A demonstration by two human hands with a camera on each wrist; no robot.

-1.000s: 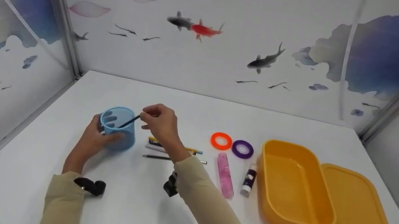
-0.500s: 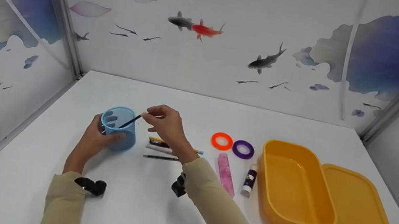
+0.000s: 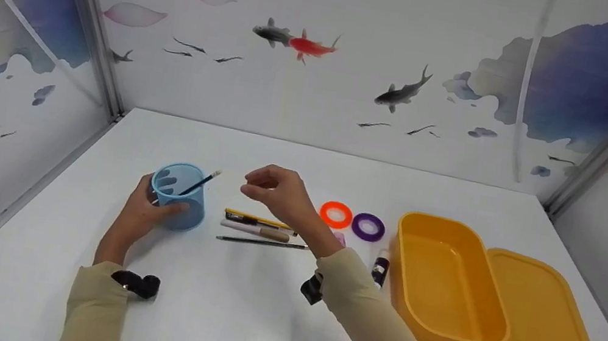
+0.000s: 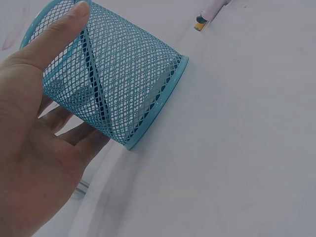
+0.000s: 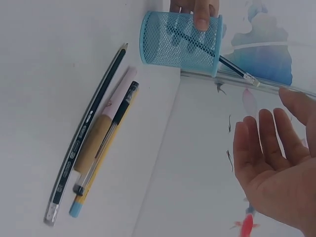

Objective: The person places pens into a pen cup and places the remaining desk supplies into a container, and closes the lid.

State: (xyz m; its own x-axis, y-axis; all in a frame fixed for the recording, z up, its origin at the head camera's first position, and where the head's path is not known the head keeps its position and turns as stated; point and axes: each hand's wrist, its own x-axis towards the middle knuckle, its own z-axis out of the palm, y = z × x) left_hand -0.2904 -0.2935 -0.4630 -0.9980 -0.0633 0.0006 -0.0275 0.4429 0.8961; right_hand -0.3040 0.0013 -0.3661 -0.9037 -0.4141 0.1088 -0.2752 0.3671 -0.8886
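My left hand point(image 3: 138, 217) grips a light-blue mesh pen holder point(image 3: 192, 217), thumb at the front and fingers round the far side. A dark pencil point(image 3: 204, 181) leans inside it, its eraser end sticking out over the rim. To the right, my right hand point(image 3: 286, 197) is raised over the table with nothing between its fingers. In the right wrist view its fingers are loosely bent and apart from the pencil. Beneath and left of that hand lie a second dark pencil point(image 5: 86, 131), a pink-and-brown marker point(image 5: 93, 143), a black-capped pen point(image 5: 125, 103) and a yellow pencil point(image 5: 104, 155).
An orange ring point(image 3: 336, 215) and a purple ring point(image 3: 368, 227) lie beyond my right forearm. A glue stick point(image 3: 380, 268) and a mostly hidden pink object point(image 3: 339, 238) are near it. At the right stands a yellow box point(image 3: 449, 281), its lid point(image 3: 553, 326) beside it.
My right hand has let go of the pencil, which now leans in the pen holder, and has moved away to the right. The left hand has stayed on the holder.
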